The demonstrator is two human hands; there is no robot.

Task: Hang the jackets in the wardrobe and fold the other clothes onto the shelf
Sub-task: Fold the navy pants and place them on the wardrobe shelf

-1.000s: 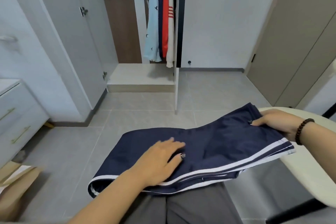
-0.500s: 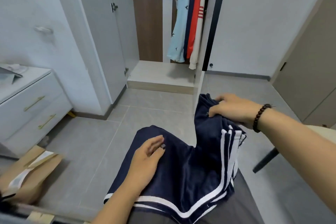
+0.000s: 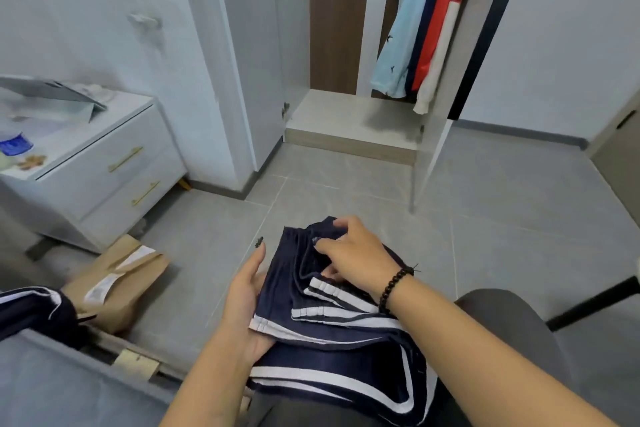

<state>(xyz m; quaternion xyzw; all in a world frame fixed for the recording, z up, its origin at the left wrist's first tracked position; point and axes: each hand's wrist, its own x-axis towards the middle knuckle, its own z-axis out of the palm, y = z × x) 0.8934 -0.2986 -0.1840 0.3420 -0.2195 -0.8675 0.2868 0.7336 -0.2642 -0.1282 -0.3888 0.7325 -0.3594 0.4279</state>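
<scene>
Navy soft-knit shorts w/ white side stripes [image 3: 332, 326] lie folded on person's lap, bunched in layers. Left hand [image 3: 247, 302] w/ straight fingers cups the fold's left edge. Right hand [image 3: 356, 255] on top, fingers curled, pinching waistband. Open white wardrobe [image 3: 349, 118] ahead, hanging clothes [image 3: 420, 28] inside.

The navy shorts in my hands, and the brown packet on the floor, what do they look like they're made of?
Navy shorts: soft, matte knit fabric, probably sportswear polyester or cotton; it bunches and folds limply, with sewn white side stripes. Brown packet: looks like kraft paper, dull and creased, with a white label stuck on it.
</scene>
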